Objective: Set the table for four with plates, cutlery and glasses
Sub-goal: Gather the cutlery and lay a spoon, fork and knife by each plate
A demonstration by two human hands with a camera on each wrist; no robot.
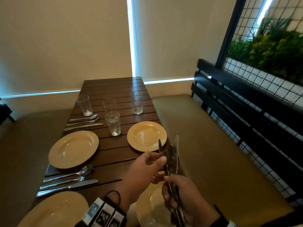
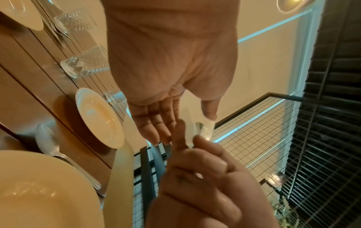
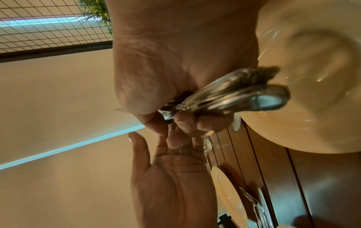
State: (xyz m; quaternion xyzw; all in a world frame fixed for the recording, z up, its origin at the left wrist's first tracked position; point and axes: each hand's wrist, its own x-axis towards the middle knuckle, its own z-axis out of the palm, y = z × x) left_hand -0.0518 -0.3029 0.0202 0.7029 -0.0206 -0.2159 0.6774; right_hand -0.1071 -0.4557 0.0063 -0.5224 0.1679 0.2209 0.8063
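My right hand [image 1: 168, 187] grips a bundle of cutlery [image 1: 172, 161] upright over the near right plate [image 1: 152, 202]; knife blades and fork tips stick up from it. In the right wrist view the handles [image 3: 234, 92] fan out of the right hand [image 3: 185, 121]. My left hand [image 1: 159, 158] reaches across, palm open, fingers straight, fingertips [image 2: 156, 135] touching the bundle [image 2: 203, 131]. Three more yellow plates sit at the far right [image 1: 146, 135], far left [image 1: 73, 149] and near left [image 1: 54, 210]. Spoon, fork and knife sets [image 1: 83, 122] [image 1: 68, 181] lie on the left side.
Several clear glasses [image 1: 113, 123] [image 1: 137, 103] [image 1: 84, 105] stand on the dark slatted table [image 1: 114, 89]. Padded benches run along the right [image 1: 205, 145] and left [image 1: 24, 136]. A black slatted backrest [image 1: 246, 104] and a wire mesh with plants [image 1: 270, 46] rise at the right.
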